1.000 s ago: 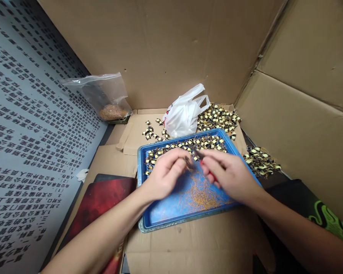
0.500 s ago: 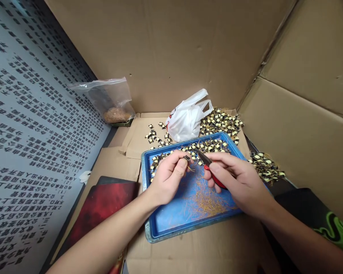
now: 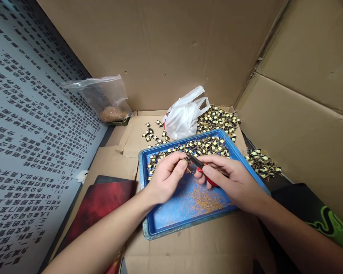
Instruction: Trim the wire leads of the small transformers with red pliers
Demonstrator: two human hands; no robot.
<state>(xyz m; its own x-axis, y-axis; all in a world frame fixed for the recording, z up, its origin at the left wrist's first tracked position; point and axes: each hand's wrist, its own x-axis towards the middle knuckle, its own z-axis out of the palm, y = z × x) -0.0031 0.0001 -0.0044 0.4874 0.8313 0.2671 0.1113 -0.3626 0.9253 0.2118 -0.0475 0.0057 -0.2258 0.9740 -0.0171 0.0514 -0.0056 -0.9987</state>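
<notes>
My left hand [image 3: 169,177] pinches a small black component [image 3: 188,159] with thin copper-coloured wires, above the blue tray [image 3: 171,227]. In my right hand [image 3: 231,179] are scissors with red handles [image 3: 209,178]; their dark blades [image 3: 194,160] point left and reach the component's wires. Whether the blades touch the wires is too small to tell. Many black and yellow components [image 3: 208,144] fill the tray's far side. Loose wire clippings [image 3: 207,199] lie in its near right part.
Behind the tray sit a white plastic bag [image 3: 183,120] and a heap of components [image 3: 220,120]. More components [image 3: 263,163] lie at the right. A clear bag [image 3: 112,113] stands at the back left, a red sheet [image 3: 103,205] nearer. Cardboard walls enclose the back and right.
The scissors have moved left, their tips now at the component in my left hand. The whole view has shifted slightly.
</notes>
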